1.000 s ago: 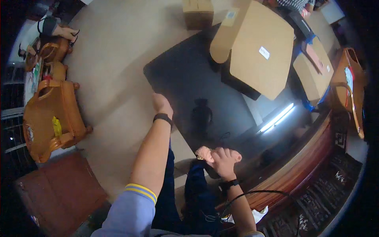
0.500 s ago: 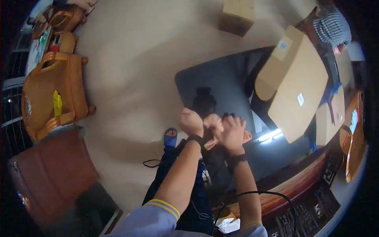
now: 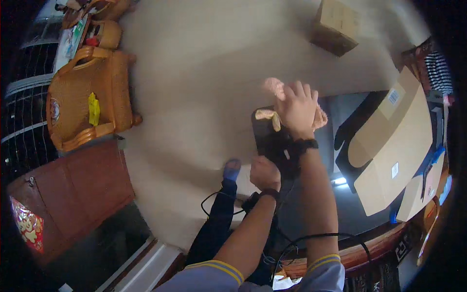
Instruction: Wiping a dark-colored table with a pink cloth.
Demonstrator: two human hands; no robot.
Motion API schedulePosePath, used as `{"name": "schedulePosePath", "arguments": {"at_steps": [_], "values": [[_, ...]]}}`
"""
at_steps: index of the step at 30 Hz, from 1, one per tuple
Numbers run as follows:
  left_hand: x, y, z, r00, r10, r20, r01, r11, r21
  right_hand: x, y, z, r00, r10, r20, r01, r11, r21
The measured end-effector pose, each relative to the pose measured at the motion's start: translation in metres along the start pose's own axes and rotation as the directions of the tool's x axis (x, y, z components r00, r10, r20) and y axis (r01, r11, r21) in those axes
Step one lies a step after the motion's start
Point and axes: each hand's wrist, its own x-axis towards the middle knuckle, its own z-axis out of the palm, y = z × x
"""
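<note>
Fingers curled over a crumpled pink cloth (image 3: 320,118), my right hand (image 3: 297,108) presses it against the far left part of the dark glossy tabletop (image 3: 340,109). Folds of the cloth stick out on both sides of the hand, and a pale yellowish end hangs on its left. Closer to me, my left hand (image 3: 265,173) is curled into a fist by the table's left edge; whatever it may hold is hidden. Both wrists carry dark bands.
A large opened cardboard piece (image 3: 389,158) covers the table's right side. Black cables (image 3: 335,235) loop near my forearms. A cardboard box (image 3: 335,27) stands on the floor beyond. At left are a wicker armchair (image 3: 90,97) with a yellow packet (image 3: 94,109) and a brown cabinet (image 3: 78,192).
My right hand has moved away from me with the pink cloth. The left hand has drawn back toward me, apart from the cloth. The whole view has shifted, too.
</note>
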Motion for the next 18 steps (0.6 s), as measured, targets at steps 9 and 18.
{"name": "schedulePosePath", "arguments": {"at_steps": [9, 18], "values": [[0.000, 0.000, 0.004, 0.997, -0.074, 0.001, 0.073, 0.991, 0.111, 0.023, -0.033, 0.032, 0.988, 0.017, 0.151, -0.034, 0.993, 0.111], [-0.001, -0.037, 0.031, 0.963, 0.252, -0.099, -0.242, 0.965, 0.100, -0.024, -0.049, 0.018, 0.962, -0.157, 0.223, 0.105, 0.967, 0.230]]}}
